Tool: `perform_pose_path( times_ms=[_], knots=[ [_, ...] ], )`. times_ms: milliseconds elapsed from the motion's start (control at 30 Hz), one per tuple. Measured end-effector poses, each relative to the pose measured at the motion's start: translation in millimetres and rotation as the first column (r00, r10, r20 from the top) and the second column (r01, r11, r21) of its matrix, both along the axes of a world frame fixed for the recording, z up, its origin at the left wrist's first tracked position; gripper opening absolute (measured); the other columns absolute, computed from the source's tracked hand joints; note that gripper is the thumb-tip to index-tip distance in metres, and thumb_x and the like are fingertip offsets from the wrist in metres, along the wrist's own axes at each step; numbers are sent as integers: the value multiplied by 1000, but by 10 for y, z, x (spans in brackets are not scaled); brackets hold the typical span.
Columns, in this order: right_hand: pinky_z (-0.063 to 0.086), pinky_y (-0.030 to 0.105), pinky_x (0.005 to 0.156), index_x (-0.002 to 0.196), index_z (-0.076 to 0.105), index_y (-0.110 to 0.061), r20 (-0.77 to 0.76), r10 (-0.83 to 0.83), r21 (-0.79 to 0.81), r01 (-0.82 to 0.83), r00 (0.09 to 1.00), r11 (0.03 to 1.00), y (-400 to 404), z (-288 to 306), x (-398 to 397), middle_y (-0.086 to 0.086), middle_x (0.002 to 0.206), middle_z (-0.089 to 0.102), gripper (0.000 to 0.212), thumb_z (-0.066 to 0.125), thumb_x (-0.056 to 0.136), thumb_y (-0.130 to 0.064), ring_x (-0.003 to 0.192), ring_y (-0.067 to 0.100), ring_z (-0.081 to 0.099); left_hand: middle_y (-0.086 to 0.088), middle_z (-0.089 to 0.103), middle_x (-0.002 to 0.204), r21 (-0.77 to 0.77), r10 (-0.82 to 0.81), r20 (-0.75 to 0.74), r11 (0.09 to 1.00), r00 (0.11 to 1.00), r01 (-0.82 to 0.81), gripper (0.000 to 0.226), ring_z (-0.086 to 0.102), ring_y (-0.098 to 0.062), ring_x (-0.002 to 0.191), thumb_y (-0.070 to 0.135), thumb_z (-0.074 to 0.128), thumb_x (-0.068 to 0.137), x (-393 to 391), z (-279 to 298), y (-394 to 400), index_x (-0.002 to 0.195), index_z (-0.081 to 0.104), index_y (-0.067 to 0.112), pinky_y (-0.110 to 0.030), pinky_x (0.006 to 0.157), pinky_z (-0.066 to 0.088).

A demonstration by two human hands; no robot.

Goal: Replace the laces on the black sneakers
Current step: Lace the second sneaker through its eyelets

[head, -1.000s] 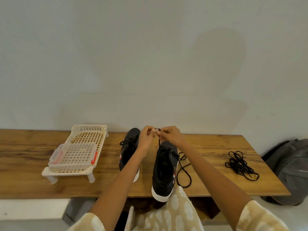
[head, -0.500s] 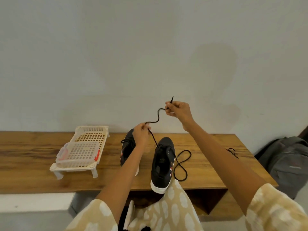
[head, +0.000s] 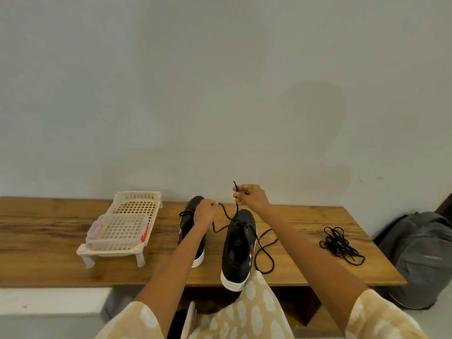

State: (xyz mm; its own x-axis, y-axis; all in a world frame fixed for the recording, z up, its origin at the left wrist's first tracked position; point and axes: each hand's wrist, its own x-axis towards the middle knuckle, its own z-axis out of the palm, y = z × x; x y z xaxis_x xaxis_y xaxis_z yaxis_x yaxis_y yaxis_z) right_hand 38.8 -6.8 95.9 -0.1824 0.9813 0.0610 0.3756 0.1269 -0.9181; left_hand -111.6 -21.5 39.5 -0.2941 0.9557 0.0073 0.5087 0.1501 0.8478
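Wooden bench (head: 61, 270), right sneaker (head: 238, 250) lengthwise, toe toward wall

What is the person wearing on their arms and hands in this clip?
Both hands, left and right, are bare: no gloves, rings or watch visible. The forearms are bare too. Short, loose beige sleeves with a white leaf-like print end around the elbows.

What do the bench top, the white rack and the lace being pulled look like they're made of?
Bench top: wood or a wood-look veneer, matte, with visible grain streaks. White rack: moulded plastic, cream, slightly glossy, with a grid of holes. Lace: woven cord, likely cotton or polyester, matte black; it bends limply between the left hand and right hand.
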Motion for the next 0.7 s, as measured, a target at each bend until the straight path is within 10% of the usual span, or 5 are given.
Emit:
perform_pose_path(
  times_ms=[300,567,700],
  knots=[
    [56,24,69,83,64,-13,41,-3,-111,8,999,994,-51,-652,-74,3,77,68,13,57,94,-17,68,12,63,2,63,71,70,-200,261,980,945,188,17,57,-7,66,17,57,94,191,-137,-26,88,71,10,-19,69,48],
    [43,27,86,119,56,-14,497,-53,-5,63,866,998,-214,-964,156,4,118,51,39,68,83,-23,109,21,51,-4,72,97,34,-132,74,991,988,130,17,63,-12,84,17,61,91,310,-374,46,103,72,10,-20,76,49],
    [52,32,80,110,60,-10,471,-40,-101,99,881,990,-320,-1135,327,5,100,63,23,60,87,-13,86,18,60,-1,71,101,-53,-287,-72,958,955,283,19,64,-14,97,17,60,91,432,-449,15,107,71,13,-22,79,46]
  ],
)
